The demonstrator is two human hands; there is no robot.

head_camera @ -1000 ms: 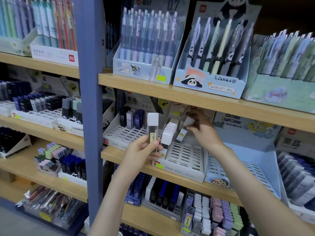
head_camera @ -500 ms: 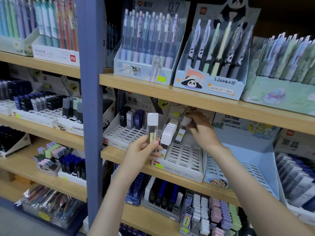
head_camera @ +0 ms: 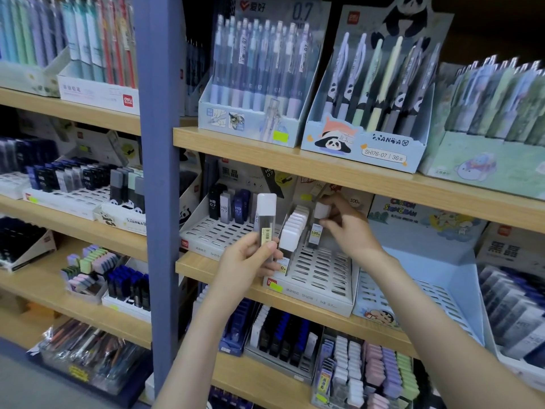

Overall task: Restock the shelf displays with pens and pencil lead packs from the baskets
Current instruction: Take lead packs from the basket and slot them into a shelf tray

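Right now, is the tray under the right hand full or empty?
Mostly empty: the tray holds one row of white-capped packs at its left; most other slots show bare.

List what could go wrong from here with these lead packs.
1. The right hand holds its pack close beside the leaning row of white-capped packs; a nudge might topple them.
2. The left hand grips the other pack by its lower end, in front of the slotted tray; it could slip and fall.

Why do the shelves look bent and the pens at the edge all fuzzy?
Head view: the wide-angle lens curves the shelf; the pens at the right edge are blurred; the pack in the left hand is sharp; the top right corner is dark.
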